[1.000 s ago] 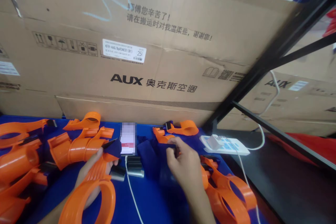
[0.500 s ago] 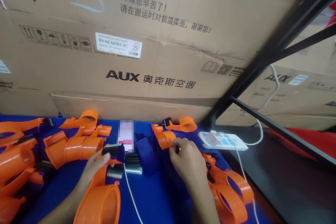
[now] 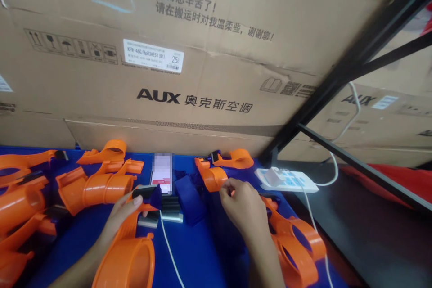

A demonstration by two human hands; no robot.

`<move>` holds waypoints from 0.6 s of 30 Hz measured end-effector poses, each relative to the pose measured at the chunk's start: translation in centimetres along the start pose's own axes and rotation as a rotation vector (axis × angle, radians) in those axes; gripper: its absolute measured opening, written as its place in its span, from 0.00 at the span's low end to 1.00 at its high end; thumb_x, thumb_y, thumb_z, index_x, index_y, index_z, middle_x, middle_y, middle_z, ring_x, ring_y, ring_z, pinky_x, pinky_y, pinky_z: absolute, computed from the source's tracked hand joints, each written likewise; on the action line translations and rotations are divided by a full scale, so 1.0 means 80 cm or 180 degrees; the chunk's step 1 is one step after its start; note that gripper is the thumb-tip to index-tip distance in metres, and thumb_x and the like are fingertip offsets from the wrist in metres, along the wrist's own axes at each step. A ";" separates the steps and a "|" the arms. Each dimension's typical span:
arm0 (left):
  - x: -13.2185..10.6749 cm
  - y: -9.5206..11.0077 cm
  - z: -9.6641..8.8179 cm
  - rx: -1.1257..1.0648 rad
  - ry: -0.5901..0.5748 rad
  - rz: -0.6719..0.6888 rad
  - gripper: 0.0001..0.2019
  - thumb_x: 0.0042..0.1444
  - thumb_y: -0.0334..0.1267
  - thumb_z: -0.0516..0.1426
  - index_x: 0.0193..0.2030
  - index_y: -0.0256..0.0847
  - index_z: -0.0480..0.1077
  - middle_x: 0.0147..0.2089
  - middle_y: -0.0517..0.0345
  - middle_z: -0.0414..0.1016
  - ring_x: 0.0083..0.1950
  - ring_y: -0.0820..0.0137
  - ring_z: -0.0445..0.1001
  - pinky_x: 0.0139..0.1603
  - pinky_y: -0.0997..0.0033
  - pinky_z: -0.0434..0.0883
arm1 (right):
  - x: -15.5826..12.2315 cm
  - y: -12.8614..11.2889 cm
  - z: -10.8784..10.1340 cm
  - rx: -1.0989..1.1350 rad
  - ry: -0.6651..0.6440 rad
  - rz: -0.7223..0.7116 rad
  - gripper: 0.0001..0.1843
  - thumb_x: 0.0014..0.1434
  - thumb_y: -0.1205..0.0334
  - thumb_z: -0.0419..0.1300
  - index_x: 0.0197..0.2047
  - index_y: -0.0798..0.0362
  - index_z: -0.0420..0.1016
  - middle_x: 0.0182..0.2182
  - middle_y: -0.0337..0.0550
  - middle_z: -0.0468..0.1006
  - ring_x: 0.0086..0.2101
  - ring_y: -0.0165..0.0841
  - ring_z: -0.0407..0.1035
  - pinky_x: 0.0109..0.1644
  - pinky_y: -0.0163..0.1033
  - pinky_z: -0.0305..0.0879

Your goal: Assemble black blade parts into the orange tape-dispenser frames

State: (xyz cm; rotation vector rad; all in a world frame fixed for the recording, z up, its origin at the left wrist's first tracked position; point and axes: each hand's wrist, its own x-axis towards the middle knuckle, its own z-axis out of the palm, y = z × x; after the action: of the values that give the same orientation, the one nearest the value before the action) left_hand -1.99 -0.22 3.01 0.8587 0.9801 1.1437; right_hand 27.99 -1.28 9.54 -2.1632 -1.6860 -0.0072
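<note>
My left hand (image 3: 126, 211) is closed around the upper arm of an orange plastic tape dispenser (image 3: 126, 256). The black strip and dark blue piece at its head stick out past my thumb, and its wide ring hangs toward me. My right hand (image 3: 245, 204) is closed in a pinch over dark blue material, beside an orange dispenser ring (image 3: 213, 177). What its fingertips hold, if anything, is hidden. Between the hands lie a dark blue piece (image 3: 189, 200) and several black-and-silver strips (image 3: 172, 213).
More orange dispensers lie at left (image 3: 91, 189) and right (image 3: 297, 243). A phone (image 3: 162, 175) stands at the back, with a white cable (image 3: 170, 247) below. A power strip (image 3: 286, 181) lies near a black metal frame (image 3: 320, 85). A large carton (image 3: 202, 76) walls off the back.
My right hand has shifted very slightly, its fingertips turning a little at the pinch. My left hand keeps its hold on the dispenser in nearly the same place.
</note>
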 end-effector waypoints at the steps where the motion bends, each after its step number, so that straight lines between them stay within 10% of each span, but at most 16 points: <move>1: 0.000 0.000 0.000 0.0036 0.0007 0.0029 0.16 0.51 0.52 0.69 0.27 0.40 0.81 0.22 0.54 0.75 0.24 0.68 0.69 0.25 0.72 0.67 | 0.000 0.000 0.001 -0.0049 -0.0056 0.0025 0.10 0.60 0.65 0.60 0.29 0.49 0.80 0.29 0.44 0.81 0.31 0.37 0.72 0.31 0.36 0.51; 18: -0.002 -0.010 0.004 0.0051 0.0190 0.0114 0.18 0.49 0.53 0.70 0.29 0.38 0.78 0.23 0.56 0.74 0.26 0.66 0.71 0.28 0.71 0.68 | 0.001 0.010 -0.007 0.0157 0.0332 0.0173 0.10 0.57 0.63 0.59 0.30 0.50 0.81 0.26 0.45 0.79 0.29 0.38 0.72 0.30 0.37 0.54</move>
State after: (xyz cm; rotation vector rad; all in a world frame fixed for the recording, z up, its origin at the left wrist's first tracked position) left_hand -1.42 -0.56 2.39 0.8621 1.0276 1.1992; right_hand 28.89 -1.52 9.88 -2.1332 -1.5535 -0.0617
